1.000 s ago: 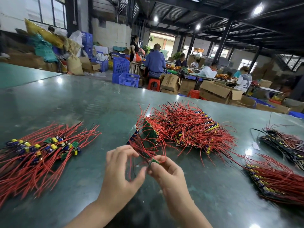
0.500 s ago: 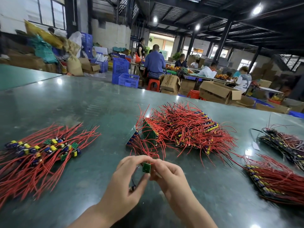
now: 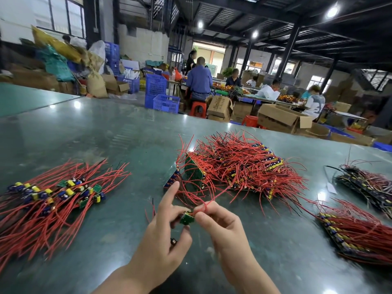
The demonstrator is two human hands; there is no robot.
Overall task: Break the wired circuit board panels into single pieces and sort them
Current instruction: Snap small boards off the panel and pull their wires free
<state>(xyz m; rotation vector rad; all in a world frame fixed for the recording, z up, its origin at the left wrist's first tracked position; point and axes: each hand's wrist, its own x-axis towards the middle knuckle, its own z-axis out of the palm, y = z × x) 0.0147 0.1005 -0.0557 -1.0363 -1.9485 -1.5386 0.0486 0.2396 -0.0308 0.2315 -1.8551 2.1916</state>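
While both hands' fingers [image 3: 203, 218] pinch one small board [image 3: 186, 218], bare table [image 3: 118, 234] lies just left.

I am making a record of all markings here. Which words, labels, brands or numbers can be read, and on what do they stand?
No text can be read.
Cardboard box: dark print on its front, too blurred to read.
Small green board held between both hands: no legible marking.
Board panels in the middle pile: print too small to read.
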